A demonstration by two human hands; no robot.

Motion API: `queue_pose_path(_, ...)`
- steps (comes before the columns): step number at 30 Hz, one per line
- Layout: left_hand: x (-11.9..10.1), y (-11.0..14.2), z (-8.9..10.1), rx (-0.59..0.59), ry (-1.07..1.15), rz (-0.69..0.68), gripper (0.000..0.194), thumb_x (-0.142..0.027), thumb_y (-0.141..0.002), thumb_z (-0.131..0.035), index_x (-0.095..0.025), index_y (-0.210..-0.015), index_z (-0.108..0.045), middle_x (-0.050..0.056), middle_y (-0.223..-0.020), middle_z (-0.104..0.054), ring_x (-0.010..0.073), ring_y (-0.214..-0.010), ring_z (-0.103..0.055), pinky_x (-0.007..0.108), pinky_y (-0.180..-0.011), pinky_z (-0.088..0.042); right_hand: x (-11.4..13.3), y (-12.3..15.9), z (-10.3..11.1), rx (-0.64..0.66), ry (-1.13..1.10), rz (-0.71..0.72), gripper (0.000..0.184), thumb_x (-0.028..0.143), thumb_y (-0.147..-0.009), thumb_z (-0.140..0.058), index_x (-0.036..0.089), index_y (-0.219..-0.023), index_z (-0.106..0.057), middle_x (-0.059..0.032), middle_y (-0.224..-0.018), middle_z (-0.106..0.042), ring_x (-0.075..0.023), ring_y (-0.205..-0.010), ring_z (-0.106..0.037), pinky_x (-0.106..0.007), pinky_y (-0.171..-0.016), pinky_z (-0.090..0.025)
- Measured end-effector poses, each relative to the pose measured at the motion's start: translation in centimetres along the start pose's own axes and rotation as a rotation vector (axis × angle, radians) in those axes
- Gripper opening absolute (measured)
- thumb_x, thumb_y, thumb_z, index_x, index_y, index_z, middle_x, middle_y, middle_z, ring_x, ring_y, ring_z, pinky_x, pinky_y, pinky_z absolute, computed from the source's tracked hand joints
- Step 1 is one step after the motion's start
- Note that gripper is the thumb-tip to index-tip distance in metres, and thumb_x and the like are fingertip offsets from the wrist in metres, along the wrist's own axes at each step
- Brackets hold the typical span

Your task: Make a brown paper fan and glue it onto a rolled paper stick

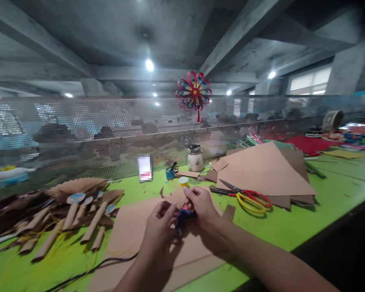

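Observation:
Over brown card sheets [124, 235] on the green table, my left hand [161, 221] is closed, thumb against curled fingers. My right hand [200, 205] pinches with thumb and forefinger a little higher and to the right. What either pinch holds is too small or hidden to name. Between and below the hands shows a dark blue thing with a reddish-orange part [185, 213], partly covered by the fingers. Just beyond the fingertips stands a small yellow tub with a pale top [184, 181]. A black cord [109, 259] runs along the table and passes behind my left wrist.
Scissors with yellow handles [251, 204] and scissors with red handles [257, 196] lie right, beside stacked brown card [261, 170]. Pleated paper pieces with rolled handles [69, 215] crowd the left. Behind are a blue pot [170, 173], a bottle [195, 161] and a perforated screen [115, 121].

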State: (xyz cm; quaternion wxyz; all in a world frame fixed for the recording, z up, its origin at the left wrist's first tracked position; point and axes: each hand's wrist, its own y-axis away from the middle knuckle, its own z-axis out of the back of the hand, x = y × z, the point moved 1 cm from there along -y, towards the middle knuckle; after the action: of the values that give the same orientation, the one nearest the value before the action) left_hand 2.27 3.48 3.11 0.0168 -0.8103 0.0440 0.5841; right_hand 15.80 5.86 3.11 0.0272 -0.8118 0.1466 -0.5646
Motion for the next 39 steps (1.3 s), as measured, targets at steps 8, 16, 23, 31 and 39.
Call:
queue_pose_path(8, 0.3, 0.4, -0.3, 0.130, 0.172, 0.094, 0.031, -0.037, -0.068, -0.077, -0.018, -0.075, -0.054, 0.004, -0.078, -0.068, 0.0183, -0.074, -0.066, 0.026, -0.060, -0.051, 0.3, 1.3, -0.9, 0.068, 0.012, -0.051, 0.040, 0.051, -0.068, -0.071, 0.015, -0.064, -0.054, 0.0021, -0.050, -0.057, -0.0055, -0.039, -0.044, -0.017, -0.039, -0.033)
queue_pose_path(16, -0.5, -0.3, 1.2, -0.017, 0.140, -0.023, 0.029, -0.032, -0.065, -0.079, -0.011, -0.082, -0.067, 0.005, -0.075, -0.069, 0.0117, -0.062, -0.062, 0.020, -0.060, -0.050, -0.4, 2.5, -1.1, 0.319, 0.090, -0.223, 0.042, 0.052, -0.069, -0.071, 0.016, -0.061, -0.051, 0.0034, -0.050, -0.054, -0.0057, -0.040, -0.041, -0.018, -0.041, -0.030)
queue_pose_path(23, -0.4, 0.0, 0.6, 0.165, 0.171, -0.054, 0.025, -0.032, -0.070, -0.075, -0.010, -0.078, -0.065, 0.004, -0.063, -0.065, 0.0137, -0.054, -0.059, 0.026, -0.057, -0.051, -0.9, 2.4, -0.8, 0.424, 0.079, -0.247, 0.043, 0.054, -0.071, -0.069, 0.015, -0.062, -0.053, 0.0026, -0.051, -0.054, -0.0069, -0.042, -0.043, -0.020, -0.044, -0.034)
queue_pose_path(31, -0.7, -1.1, 1.6, 0.016, 0.141, -0.014, 0.029, -0.014, -0.069, -0.073, -0.010, -0.096, -0.065, 0.011, -0.094, -0.072, 0.0147, -0.073, -0.068, 0.020, -0.063, -0.056, 2.2, 0.5, 1.5, 0.516, 0.471, -0.084, 0.043, 0.057, -0.077, -0.059, 0.015, -0.068, -0.061, -0.0002, -0.057, -0.059, -0.0109, -0.049, -0.050, -0.022, -0.049, -0.038)
queue_pose_path(39, -1.1, -0.6, 1.2, 0.083, 0.055, 0.030, 0.021, -0.011, -0.077, -0.062, -0.012, -0.097, -0.056, 0.014, -0.089, -0.072, 0.0205, -0.071, -0.071, 0.023, -0.050, -0.056, 8.6, -0.4, 18.3, 0.275, 1.630, 0.037, 0.023, 0.027, -0.073, -0.063, 0.012, -0.089, -0.071, -0.0137, -0.088, -0.066, -0.0239, -0.081, -0.059, -0.027, -0.068, -0.038)
